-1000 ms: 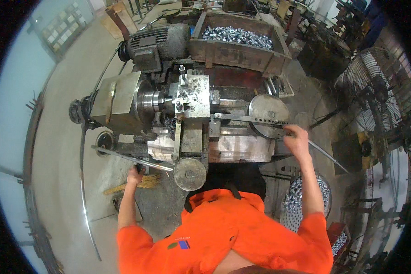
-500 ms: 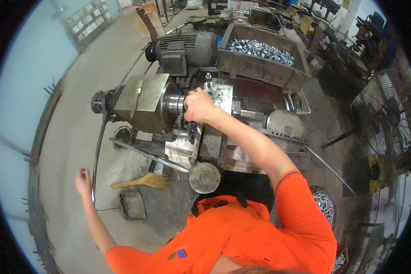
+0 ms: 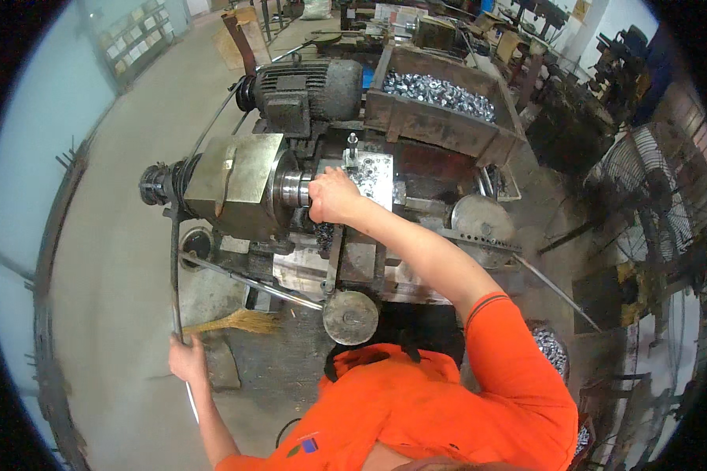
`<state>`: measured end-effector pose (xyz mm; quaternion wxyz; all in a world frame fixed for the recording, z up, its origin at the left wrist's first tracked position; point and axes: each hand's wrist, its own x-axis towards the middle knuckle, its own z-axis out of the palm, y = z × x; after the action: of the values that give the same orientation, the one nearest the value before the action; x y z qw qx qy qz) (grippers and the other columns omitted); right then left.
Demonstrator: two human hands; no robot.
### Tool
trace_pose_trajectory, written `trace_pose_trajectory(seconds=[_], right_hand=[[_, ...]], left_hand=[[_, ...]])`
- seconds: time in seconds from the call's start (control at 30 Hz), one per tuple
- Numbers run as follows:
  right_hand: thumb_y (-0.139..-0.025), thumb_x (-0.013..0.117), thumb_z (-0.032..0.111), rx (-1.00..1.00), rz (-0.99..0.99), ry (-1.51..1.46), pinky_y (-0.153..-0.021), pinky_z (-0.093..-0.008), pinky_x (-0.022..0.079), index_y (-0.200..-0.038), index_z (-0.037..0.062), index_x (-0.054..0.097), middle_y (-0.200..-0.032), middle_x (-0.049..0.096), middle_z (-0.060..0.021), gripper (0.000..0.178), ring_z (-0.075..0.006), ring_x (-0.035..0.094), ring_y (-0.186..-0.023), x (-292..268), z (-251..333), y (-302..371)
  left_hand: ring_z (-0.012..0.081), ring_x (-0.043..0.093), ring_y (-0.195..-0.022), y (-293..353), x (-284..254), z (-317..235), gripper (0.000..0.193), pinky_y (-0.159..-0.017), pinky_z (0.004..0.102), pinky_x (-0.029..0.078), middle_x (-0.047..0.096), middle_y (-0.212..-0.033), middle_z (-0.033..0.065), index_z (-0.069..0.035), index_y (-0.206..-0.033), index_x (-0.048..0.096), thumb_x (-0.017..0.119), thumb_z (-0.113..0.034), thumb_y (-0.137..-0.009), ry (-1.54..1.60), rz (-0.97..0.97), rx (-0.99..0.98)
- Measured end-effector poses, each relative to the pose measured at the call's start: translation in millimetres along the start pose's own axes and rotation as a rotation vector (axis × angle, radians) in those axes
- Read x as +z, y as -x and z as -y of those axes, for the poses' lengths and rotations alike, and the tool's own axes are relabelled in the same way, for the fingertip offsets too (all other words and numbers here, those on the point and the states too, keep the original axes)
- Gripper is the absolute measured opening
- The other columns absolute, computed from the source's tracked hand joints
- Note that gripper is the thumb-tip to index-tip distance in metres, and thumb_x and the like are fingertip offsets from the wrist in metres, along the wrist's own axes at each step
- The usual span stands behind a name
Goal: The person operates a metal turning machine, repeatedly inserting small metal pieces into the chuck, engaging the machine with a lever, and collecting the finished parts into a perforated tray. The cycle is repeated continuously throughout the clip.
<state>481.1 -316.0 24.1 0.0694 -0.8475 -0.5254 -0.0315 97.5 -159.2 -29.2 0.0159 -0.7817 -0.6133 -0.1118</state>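
My right hand (image 3: 334,195) is closed at the bright round end of the spindle (image 3: 292,189). Its fingers hide whatever small thing they may hold there. Lower left, my left hand (image 3: 188,359) is closed around a long lever rod (image 3: 175,275), dark above the hand and shiny below it. The spindle comes out of a box-shaped headstock (image 3: 236,184) of a small lathe. Just right of my right hand lies a metal tool slide (image 3: 375,177) with an upright bolt (image 3: 353,143), scattered with chips. Dark chips (image 3: 324,235) hang below that hand.
A black motor (image 3: 310,90) stands behind the lathe. Beside it, a wooden crate (image 3: 440,122) holds many shiny metal parts. Round handwheels (image 3: 350,317) and a slanting bar (image 3: 562,292) jut toward me. A straw broom (image 3: 239,320) lies on the floor; a fan (image 3: 636,177) stands right.
My left hand has moved right and down, from beside the lever rod onto it. My right hand stays at the spindle end. The whole view has shifted slightly.
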Motion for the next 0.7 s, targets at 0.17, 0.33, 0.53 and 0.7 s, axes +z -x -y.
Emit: trace_pose_trajectory(seconds=[0.17,0.33,0.53,0.7], right_hand=[[-0.054,0.060,0.024,-0.020,-0.129,0.095,-0.075,-0.0412,0.043,-0.065,0.0029,0.066,-0.082,0.060,-0.0186,0.024,-0.0334,0.053,-0.085,-28.6,-19.3,16.4],[-0.056,0.061,0.019,0.229,-0.328,0.105,-0.077,-0.0422,0.044,-0.071,0.0087,0.069,-0.097,0.059,-0.0204,0.020,-0.0361,0.051,-0.090,-96.5,-107.4,22.9],[-0.054,0.065,0.022,0.068,-0.781,-0.112,-0.092,-0.0418,0.041,-0.097,0.0094,0.066,-0.122,0.048,-0.0193,0.045,-0.0372,0.048,-0.107,-123.4,-108.0,89.5],[-0.057,0.061,0.015,0.354,-0.568,-0.266,-0.086,-0.0364,0.045,-0.094,0.0055,0.065,-0.119,0.053,-0.0179,0.039,-0.0345,0.055,-0.103,-81.7,-130.9,257.0]], left_hand=[[0.0379,0.061,-0.078,-9.8,12.8,17.3,0.044,-0.067,0.0458,0.047,0.063,-0.082,0.0200,-0.003,-0.099,0.058,0.061,-0.040,-0.075,0.071,-0.048,0.043],[0.0386,0.060,-0.073,-38.8,-2.1,25.2,0.040,-0.066,0.0444,0.047,0.062,-0.076,0.0196,0.000,-0.099,0.057,0.066,-0.030,-0.074,0.204,0.168,0.299],[0.0158,0.057,-0.057,-114.9,42.5,-0.5,0.030,-0.051,0.0304,0.048,0.057,-0.067,0.0084,0.004,-0.095,0.056,0.065,-0.020,-0.080,0.721,0.447,0.359],[0.0140,0.054,-0.055,-134.8,69.4,25.1,0.031,-0.051,0.0292,0.047,0.052,-0.061,0.0048,0.004,-0.095,0.057,0.065,-0.023,-0.082,0.948,0.587,0.198]])
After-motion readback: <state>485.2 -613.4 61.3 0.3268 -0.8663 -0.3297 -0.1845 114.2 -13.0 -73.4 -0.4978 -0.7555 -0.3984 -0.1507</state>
